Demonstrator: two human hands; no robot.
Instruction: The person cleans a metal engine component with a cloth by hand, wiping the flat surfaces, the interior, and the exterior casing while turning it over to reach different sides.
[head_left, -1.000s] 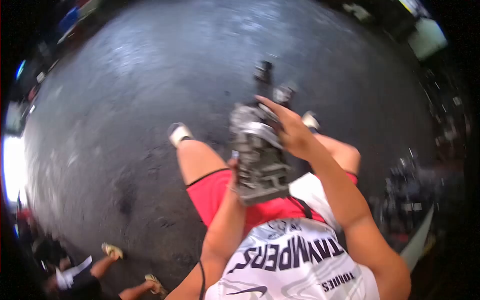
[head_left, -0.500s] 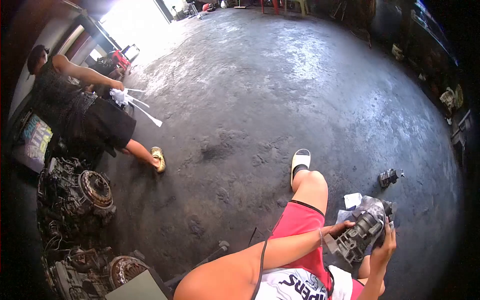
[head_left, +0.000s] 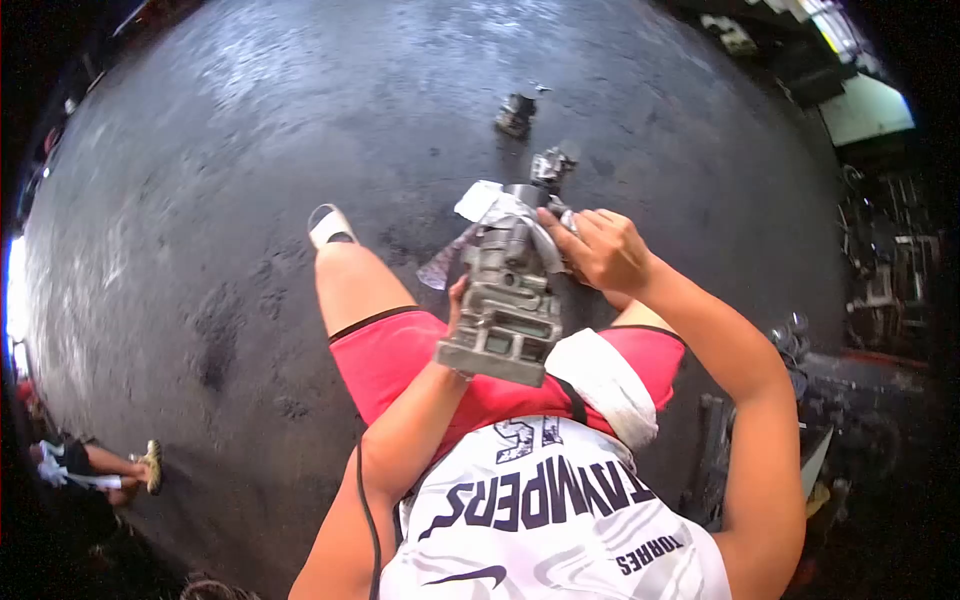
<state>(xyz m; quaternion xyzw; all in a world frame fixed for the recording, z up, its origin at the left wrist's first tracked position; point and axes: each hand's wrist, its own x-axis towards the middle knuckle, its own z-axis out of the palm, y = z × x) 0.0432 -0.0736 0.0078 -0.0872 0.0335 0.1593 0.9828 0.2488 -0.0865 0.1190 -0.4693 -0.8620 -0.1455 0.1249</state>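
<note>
Head view: metal housing (head_left: 505,300) above lap, left hand (head_left: 458,303) gripping its left side. Right hand (head_left: 608,250) bent, touching white cloth (head_left: 540,238) at far end; pinch unclear. Floor (head_left: 400,110), far: two metal parts.

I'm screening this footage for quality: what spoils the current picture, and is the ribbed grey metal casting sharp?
Head view: fisheye bending, black corners; head view: blown-out white glare at left edge, pale sheen on the dark floor; head view: casting fairly sharp.
</note>
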